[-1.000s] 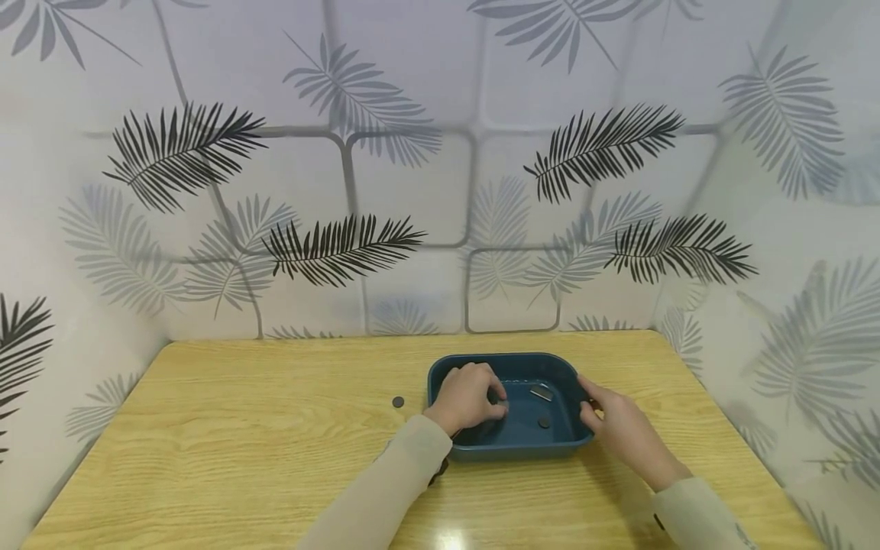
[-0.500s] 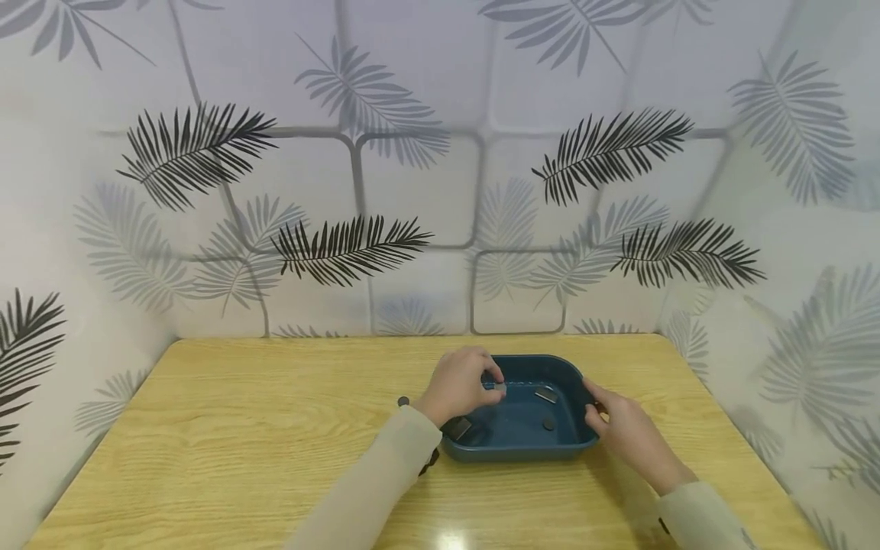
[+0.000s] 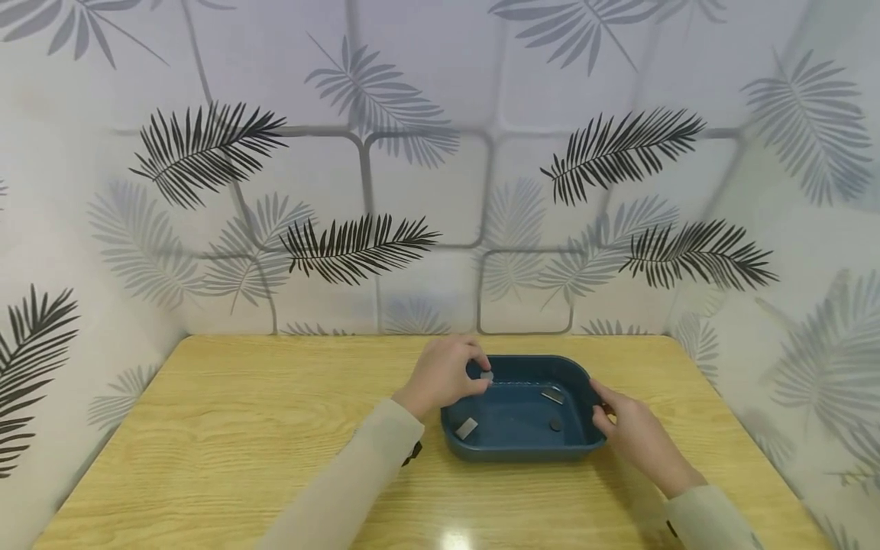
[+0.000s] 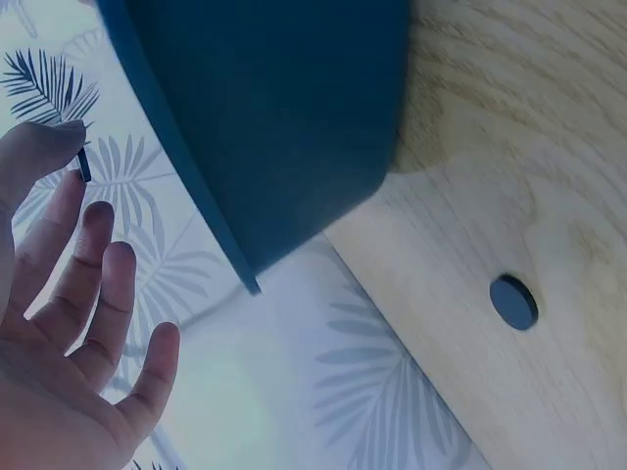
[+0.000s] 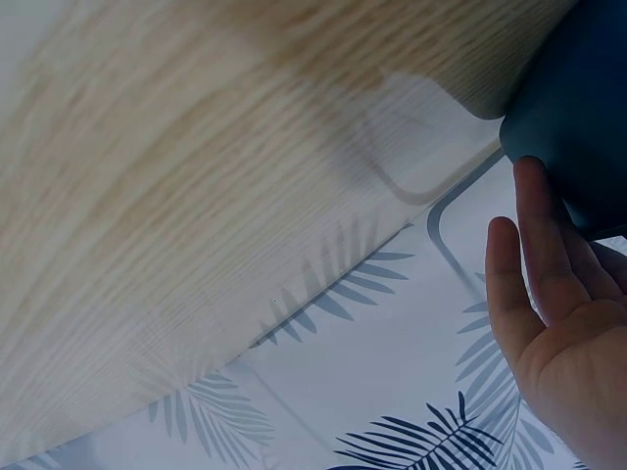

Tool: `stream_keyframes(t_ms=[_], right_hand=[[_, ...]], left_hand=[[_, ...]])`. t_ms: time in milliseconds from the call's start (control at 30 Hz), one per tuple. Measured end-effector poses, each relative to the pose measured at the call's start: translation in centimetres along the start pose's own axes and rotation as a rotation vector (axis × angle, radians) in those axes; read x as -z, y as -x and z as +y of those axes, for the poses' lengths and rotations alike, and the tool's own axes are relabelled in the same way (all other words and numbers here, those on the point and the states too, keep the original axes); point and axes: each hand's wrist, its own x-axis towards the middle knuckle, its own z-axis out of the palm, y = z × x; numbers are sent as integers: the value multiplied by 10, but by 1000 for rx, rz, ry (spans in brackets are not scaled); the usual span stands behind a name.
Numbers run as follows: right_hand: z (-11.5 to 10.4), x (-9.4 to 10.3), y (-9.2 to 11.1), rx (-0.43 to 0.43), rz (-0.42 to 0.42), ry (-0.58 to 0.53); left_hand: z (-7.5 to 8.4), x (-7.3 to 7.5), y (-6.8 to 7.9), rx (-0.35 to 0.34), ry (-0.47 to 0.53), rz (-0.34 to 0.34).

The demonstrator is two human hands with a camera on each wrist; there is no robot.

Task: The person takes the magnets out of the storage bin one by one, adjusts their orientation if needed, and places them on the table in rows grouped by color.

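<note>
Thumb and forefinger of the left hand (image 3: 445, 373) pinch a small grey disc (image 3: 486, 376). From the head, the disc lines up with the left rear part of a dark blue tray (image 3: 522, 454); cannot tell whether it is over the inside or over the rim. Right hand (image 3: 635, 429) grips the tray's right end.

In the tray: a pale block (image 3: 467, 428), tilted, near the left front corner; a narrow bar (image 3: 553, 396) toward the right rear; a dark round piece (image 3: 555, 425) nearer the front, just below the bar.

Left wrist view adds the pinched disc edge-on, a dark sliver, with the other three fingers spread apart, and a loose disc (image 4: 513, 302) lying flat outside the tray. The head view does not show that one. Right wrist view gives the tray's outer side, fingers against it; the tray's contents show only from the head.

Table (image 3: 275, 428): yellowish wood grain, glare at the near edge. Beige sleeves (image 3: 344, 481), dark strap (image 3: 412, 452) at the left wrist. Wall (image 3: 426, 191) behind and to both sides: pale, printed with black and grey fronds and rounded grey outlines.
</note>
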Motion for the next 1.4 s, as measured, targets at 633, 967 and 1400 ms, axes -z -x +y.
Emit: stream_keyframes(t_ms=[633, 967, 1400], right_hand=[[2, -1, 0, -11, -9, 6], [2, -1, 0, 2, -2, -2], [1, 0, 1, 2, 0, -2]], left_hand=[[-32, 16, 15, 33, 21, 86], [-54, 24, 30, 79, -19, 107], [-88, 27, 53, 143, -22, 115]])
